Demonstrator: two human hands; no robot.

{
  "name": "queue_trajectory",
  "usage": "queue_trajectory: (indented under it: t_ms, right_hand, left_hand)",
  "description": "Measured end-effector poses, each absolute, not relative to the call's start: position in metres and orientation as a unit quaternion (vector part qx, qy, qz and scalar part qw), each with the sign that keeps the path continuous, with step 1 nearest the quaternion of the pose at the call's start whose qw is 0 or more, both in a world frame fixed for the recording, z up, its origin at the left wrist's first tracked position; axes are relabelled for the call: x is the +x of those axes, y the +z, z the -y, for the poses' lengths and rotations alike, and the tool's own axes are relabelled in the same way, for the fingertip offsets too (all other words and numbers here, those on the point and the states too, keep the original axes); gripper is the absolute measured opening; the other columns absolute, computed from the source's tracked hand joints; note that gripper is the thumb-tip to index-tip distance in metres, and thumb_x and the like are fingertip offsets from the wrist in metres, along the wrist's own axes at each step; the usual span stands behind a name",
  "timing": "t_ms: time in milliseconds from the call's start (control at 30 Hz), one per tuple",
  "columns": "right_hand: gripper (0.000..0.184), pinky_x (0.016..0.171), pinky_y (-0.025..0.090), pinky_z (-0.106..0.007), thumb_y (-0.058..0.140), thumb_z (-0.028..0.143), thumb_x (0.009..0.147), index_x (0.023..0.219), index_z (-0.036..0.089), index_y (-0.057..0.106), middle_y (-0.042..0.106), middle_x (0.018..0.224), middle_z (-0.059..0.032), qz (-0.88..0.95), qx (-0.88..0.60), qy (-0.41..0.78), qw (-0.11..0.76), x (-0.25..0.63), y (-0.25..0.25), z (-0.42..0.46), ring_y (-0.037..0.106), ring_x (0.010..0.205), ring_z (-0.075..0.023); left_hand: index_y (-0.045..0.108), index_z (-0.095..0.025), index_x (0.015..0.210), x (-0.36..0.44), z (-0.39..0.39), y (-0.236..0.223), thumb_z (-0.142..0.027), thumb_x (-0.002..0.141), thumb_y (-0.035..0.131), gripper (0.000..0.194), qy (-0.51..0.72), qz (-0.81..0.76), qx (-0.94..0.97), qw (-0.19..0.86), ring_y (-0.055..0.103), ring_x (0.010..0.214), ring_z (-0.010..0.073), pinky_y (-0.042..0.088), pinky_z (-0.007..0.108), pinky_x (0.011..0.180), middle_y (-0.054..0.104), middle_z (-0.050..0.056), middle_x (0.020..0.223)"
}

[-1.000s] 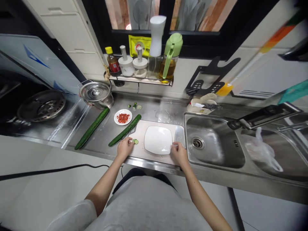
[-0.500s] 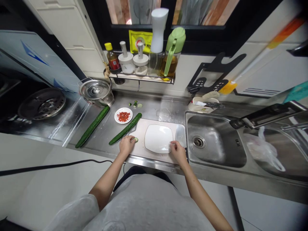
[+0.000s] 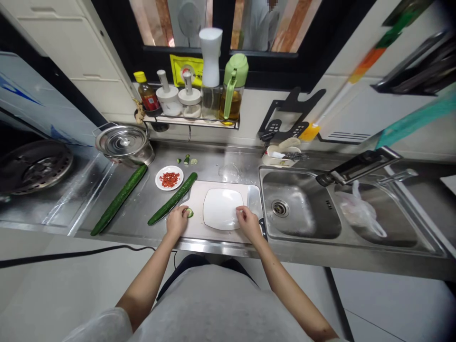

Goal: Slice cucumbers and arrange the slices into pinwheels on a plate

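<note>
My left hand [image 3: 177, 221] is closed in a pinch around a small cut piece of cucumber [image 3: 190, 213], at the left side of the pale cutting board [image 3: 195, 230]. A white, rounded-square plate [image 3: 223, 209] lies on the board. My right hand [image 3: 248, 221] has its fingers closed at the plate's right rim; its fingertips overlap the edge. Beside that hand lies a broad-bladed knife [image 3: 254, 197], its dark handle partly hidden. One whole cucumber [image 3: 173, 199] rests against the board's left side. Another cucumber [image 3: 119, 199] lies farther left on the steel counter.
A small plate of chopped red pieces [image 3: 170, 178] stands behind the nearer cucumber, with cucumber ends [image 3: 187, 160] behind it. At the back left is a lidded steel pot [image 3: 124, 142]. The sink [image 3: 302, 209] lies right. Bottles and jars fill a wall shelf [image 3: 192, 121].
The camera view has shifted, so the counter sits farther left in it. My right fingertips have come slightly farther over the plate's rim. My left hand still pinches the cucumber piece.
</note>
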State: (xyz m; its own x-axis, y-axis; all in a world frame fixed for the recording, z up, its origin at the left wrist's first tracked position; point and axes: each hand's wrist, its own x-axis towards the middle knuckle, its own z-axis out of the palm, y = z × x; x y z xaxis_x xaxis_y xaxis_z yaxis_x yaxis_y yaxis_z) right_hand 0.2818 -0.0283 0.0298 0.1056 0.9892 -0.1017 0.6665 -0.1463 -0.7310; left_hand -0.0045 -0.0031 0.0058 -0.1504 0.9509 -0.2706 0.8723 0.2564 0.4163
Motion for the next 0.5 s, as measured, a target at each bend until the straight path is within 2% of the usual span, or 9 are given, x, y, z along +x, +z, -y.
queue_trajectory:
  t_ms: [133, 300, 500]
  right_hand:
    - [0.031, 0.056, 0.032, -0.023, 0.041, 0.037, 0.085, 0.094, 0.018, 0.064, 0.048, 0.053, 0.0037, 0.596, -0.690, 0.307, 0.272, 0.2814, 0.0303, 0.0302, 0.047, 0.054, -0.0138]
    - [0.031, 0.056, 0.032, -0.023, 0.041, 0.037, 0.085, 0.092, 0.018, 0.064, 0.047, 0.053, 0.0036, 0.596, -0.689, 0.306, 0.275, 0.2830, 0.0291, 0.0341, 0.047, 0.054, -0.0140]
    - [0.032, 0.056, 0.032, -0.024, 0.040, 0.038, 0.085, 0.092, 0.018, 0.064, 0.049, 0.054, 0.0025, 0.599, -0.691, 0.304, 0.266, 0.2810, 0.0318, 0.0351, 0.048, 0.054, -0.0146]
  left_hand:
    - [0.067, -0.027, 0.105, -0.0052, 0.0003, 0.0106, -0.029, 0.085, 0.052, 0.025, 0.056, -0.757, 0.606, 0.237, 0.058, 0.099, 0.0226, 0.041, 0.030, 0.081, 0.069, 0.003, 0.101]
    - [0.068, -0.024, 0.094, -0.0074, -0.0005, 0.0108, -0.027, 0.085, 0.051, 0.020, 0.073, -0.736, 0.633, 0.228, 0.056, 0.102, 0.0229, 0.041, 0.031, 0.087, 0.068, 0.005, 0.101]
    - [0.065, -0.022, 0.094, -0.0104, -0.0045, 0.0057, -0.020, 0.085, 0.050, 0.019, 0.061, -0.716, 0.646, 0.257, 0.056, 0.103, 0.0214, 0.040, 0.030, 0.089, 0.067, 0.005, 0.102]
